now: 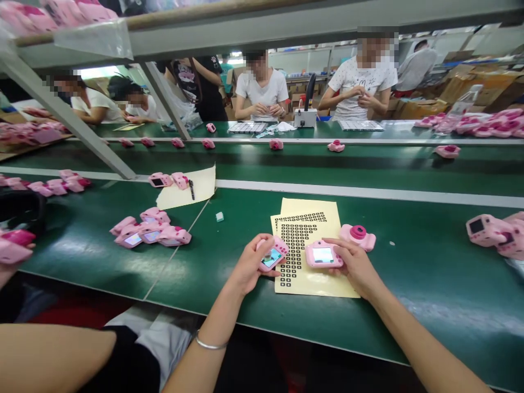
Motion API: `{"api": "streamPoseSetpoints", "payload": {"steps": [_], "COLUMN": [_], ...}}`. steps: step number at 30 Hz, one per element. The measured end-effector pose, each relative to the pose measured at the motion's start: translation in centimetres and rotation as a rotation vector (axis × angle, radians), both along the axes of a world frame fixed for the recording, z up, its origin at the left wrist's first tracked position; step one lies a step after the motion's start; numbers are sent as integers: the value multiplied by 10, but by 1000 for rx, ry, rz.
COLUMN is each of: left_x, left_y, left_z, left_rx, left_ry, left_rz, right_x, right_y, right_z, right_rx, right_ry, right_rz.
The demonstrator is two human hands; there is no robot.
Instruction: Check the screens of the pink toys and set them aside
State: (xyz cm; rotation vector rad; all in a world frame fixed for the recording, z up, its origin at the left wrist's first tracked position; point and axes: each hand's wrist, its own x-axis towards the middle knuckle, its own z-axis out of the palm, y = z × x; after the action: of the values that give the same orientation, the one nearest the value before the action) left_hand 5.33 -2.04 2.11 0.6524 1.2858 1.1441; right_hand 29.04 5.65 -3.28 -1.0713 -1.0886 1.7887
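My left hand (249, 265) is closed round a small pink toy camera (273, 254) with its lit screen facing up. My right hand (355, 263) grips a second pink camera (323, 255), screen lit, resting on a yellow sticker sheet (311, 275) printed with rows of small black squares. A third pink camera (357, 236) lies lens-up just behind my right hand, at the sheet's right edge. All of this sits on the green worktable (409, 284).
A cluster of pink cameras (150, 228) lies to the left, more at the right edge (491, 232). A small pale block (220, 216) and a paper with a pen (190, 189) lie further back. Cameras ride the green conveyor (335, 146). Several people work opposite.
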Motion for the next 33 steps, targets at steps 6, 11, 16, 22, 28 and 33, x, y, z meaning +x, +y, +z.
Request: {"api": "streamPoseSetpoints", "payload": {"steps": [6,11,16,22,28,33], "left_x": [2,6,11,10,7,7], "left_y": [1,6,10,16,19,19], "left_z": [-6,-18,-22,-21,-20,-21], "left_rx": [71,166,147,128,121,110], "left_ry": [95,231,177,138,137,108], "left_rz": [86,136,22,-12,-39,-53], "right_x": [-3,-2,-1,-3,-4,-3], "right_y": [-8,-5,-1,0,-1,-1], "right_z": [2,0,-6,-2,3,2], "right_rx": [148,116,136,188,180,192], "right_ry": [-120,-129,-118,-159,-158,-149], "right_rz": [-78,-61,-64,-57,-43,-31]}}
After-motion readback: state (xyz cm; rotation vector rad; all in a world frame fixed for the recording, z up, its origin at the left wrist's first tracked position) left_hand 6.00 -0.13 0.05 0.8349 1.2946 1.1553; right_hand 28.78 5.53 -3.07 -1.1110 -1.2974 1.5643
